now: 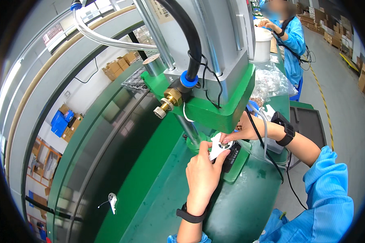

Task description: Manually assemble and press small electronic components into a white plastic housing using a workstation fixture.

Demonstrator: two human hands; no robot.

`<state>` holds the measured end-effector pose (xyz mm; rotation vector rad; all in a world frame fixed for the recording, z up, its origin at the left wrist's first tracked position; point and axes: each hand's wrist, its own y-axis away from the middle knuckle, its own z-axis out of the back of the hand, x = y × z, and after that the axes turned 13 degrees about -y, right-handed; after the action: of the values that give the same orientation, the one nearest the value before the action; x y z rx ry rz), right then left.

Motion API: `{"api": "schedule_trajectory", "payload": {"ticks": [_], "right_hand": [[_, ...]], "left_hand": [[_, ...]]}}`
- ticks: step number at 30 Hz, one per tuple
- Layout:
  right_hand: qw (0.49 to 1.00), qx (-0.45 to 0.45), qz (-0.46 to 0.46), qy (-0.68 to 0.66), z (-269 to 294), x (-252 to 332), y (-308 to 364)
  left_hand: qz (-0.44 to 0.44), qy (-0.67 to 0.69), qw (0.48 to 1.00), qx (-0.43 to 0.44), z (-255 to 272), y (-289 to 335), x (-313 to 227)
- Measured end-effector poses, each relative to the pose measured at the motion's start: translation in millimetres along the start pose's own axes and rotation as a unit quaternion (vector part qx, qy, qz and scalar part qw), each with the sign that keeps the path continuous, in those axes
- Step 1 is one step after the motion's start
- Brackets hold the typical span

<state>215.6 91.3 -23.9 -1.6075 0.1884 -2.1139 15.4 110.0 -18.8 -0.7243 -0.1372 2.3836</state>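
Observation:
My left hand [202, 172] pinches a white plastic part [218, 150] between thumb and fingers. This part has a round, wheel-like end and a tapering arm. From the right, my right hand [247, 128] reaches in with its fingertips pressed together at the round end. Whether a small piece sits between those fingertips is hidden. Just under and beside both hands lies a black fixture block [232, 157] on the green press base [235, 175]. The green press head [231, 115] stands directly above and behind them.
A similar white part [112, 202] lies on the green belt [125, 190] at left. Air hoses and a black cable [255, 129] run past my right wrist. Clear plastic bags [271, 81] and a white bucket [263, 43] stand farther back, near a co-worker [292, 44] in blue.

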Motion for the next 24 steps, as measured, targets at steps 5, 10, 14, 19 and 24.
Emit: {"api": "schedule_trajectory", "payload": {"ticks": [5,10,14,19,24], "right_hand": [[0.999,0.033,-0.008,0.014,7,5,-1],[0.979,-0.19,0.024,0.064,17,-8,35],[0.888,-0.412,0.014,0.204,34,-42,76],[0.851,-0.452,0.033,0.265,28,-58,81],[0.861,-0.4,0.025,0.315,27,-61,83]], "left_hand": [[0.005,-0.007,1.0,0.005,-2,0,1],[0.002,-0.001,1.0,-0.001,-2,1,7],[0.0,-0.036,0.999,0.002,-6,0,-3],[-0.02,-0.012,1.0,-0.005,-11,-5,-1],[-0.025,-0.004,1.0,-0.008,-12,-3,1]]}}
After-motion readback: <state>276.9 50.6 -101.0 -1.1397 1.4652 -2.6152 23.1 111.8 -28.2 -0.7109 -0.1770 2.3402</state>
